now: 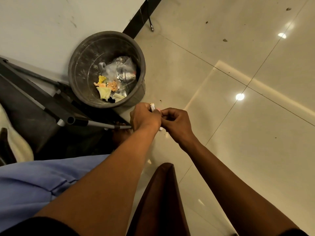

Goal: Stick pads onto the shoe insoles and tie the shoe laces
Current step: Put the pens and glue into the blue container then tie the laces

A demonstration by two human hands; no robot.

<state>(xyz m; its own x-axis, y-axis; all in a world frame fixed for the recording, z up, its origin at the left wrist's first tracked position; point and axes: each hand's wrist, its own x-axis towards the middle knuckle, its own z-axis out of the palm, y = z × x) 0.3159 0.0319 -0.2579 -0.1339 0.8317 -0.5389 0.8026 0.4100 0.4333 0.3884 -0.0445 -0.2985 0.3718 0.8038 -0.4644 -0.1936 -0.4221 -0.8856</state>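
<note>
Hands meet over the tiled floor (pixel 221 82), just beside the near rim of the dark bin (pixel 75 72). My left hand (pixel 144 116) is closed on a small white pad (pixel 152 106) — its long axis points up and away from me, toward the bin. My right hand (pixel 175 120) pinches at the pad's pinkish edge, touching the left; I judge it is peeling the backing. No shoe or insole is visible.

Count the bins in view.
1. The bin stands on the floor against the wall, just beyond both hands. Others may lie out of view.
</note>
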